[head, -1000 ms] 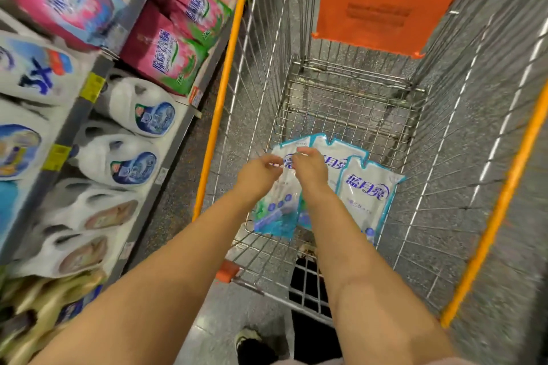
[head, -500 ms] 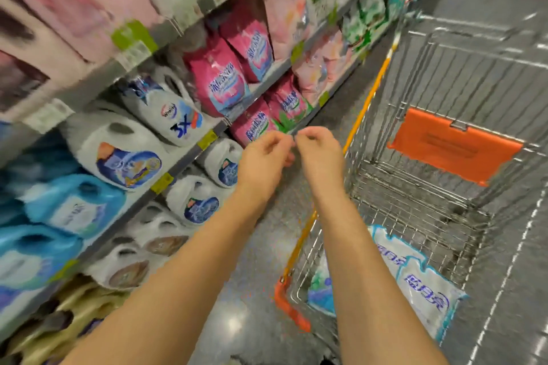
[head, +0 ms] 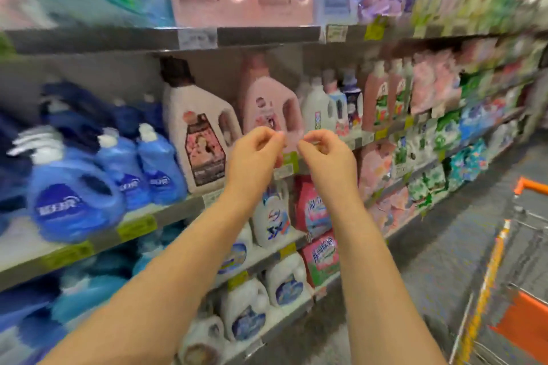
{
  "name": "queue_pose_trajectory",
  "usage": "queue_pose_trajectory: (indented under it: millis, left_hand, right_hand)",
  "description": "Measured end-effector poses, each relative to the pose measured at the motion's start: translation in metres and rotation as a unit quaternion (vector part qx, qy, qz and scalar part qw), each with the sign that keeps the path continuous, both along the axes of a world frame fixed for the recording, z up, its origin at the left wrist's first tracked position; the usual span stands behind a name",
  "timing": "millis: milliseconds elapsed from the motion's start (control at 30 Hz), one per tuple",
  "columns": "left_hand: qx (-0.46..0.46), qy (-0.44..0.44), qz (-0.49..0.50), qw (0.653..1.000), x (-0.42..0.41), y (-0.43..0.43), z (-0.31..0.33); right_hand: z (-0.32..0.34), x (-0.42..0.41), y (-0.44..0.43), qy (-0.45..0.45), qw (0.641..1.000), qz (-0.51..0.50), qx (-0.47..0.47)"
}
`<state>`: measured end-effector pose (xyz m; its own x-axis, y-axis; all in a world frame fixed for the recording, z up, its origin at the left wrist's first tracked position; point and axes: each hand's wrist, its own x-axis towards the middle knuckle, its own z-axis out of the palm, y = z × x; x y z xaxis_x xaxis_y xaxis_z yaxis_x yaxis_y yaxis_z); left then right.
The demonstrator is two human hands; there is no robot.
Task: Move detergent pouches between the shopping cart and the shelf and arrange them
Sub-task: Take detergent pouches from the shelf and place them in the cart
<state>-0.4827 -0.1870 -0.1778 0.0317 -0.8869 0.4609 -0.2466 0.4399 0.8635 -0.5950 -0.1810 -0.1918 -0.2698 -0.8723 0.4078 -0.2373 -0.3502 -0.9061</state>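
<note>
Left hand [head: 252, 157]: raised in front of the shelving, fingers curled, thumb and forefinger tips closed together; nothing visible between them.
Right hand [head: 329, 157]: just beside the left at the same height, in the same closed pinch, likewise with nothing visible in it. The two hands are close but apart.
Grey metal store shelf [head: 178, 210]: several tiers running along the left of the aisle, with price tags on the front edges.
Pink soft detergent pouches [head: 314, 210]: on the lower tiers, below and between the forearms. They look to stand upright in a row, though motion blur softens their outlines.
Pink plastic handled jug [head: 267, 107]: middle tier, directly behind the hands.
White plastic jug with dark cap [head: 195, 133]: same tier, just left of the pink jug.
Blue plastic detergent jugs [head: 74, 198]: grouped at the left of that tier.
Wire shopping cart with orange trim [head: 527, 234]: at the lower right edge, well apart from the hands; only a corner is in view and its contents are out of frame.
</note>
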Motion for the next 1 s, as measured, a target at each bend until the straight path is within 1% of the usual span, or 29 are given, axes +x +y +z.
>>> queue_pose_trajectory:
  millis: [167,300,467,500,600,700,800,867,933,1000]
  left_hand:
    - [-0.053,-0.057,0.094,0.993,0.1,-0.026,0.046]
    - [-0.096,-0.078,0.139,0.983,0.161,-0.043,0.081]
    - [-0.145,-0.065,0.187,0.969,0.213,-0.066,0.113]
    - [-0.156,-0.075,0.2,0.964,0.22,-0.071,0.118]
    - [-0.214,-0.147,0.261,0.93,0.242,-0.087,0.132]
    - [-0.264,-0.202,0.336,0.881,0.266,-0.108,0.142]
    - [-0.257,-0.22,0.361,0.869,0.282,-0.128,0.15]
    - [-0.241,-0.234,0.37,0.866,0.287,-0.138,0.153]
    - [-0.24,-0.241,0.377,0.862,0.289,-0.147,0.154]
    - [-0.242,-0.243,0.387,0.856,0.29,-0.153,0.157]
  right_hand:
    - [0.037,0.076,-0.033,0.025,0.997,0.043,-0.059]
    - [0.064,0.121,-0.059,0.032,0.993,0.07,-0.093]
    - [0.097,0.166,-0.101,0.047,0.988,0.066,-0.128]
    - [0.106,0.173,-0.111,0.052,0.987,0.065,-0.136]
    - [0.13,0.193,-0.144,0.097,0.979,0.064,-0.17]
    - [0.147,0.215,-0.182,0.177,0.953,0.034,-0.243]
    - [0.162,0.237,-0.212,0.213,0.934,0.024,-0.287]
    - [0.171,0.247,-0.224,0.204,0.925,0.045,-0.319]
    - [0.179,0.256,-0.231,0.175,0.918,0.07,-0.348]
    - [0.188,0.262,-0.234,0.14,0.912,0.059,-0.381]
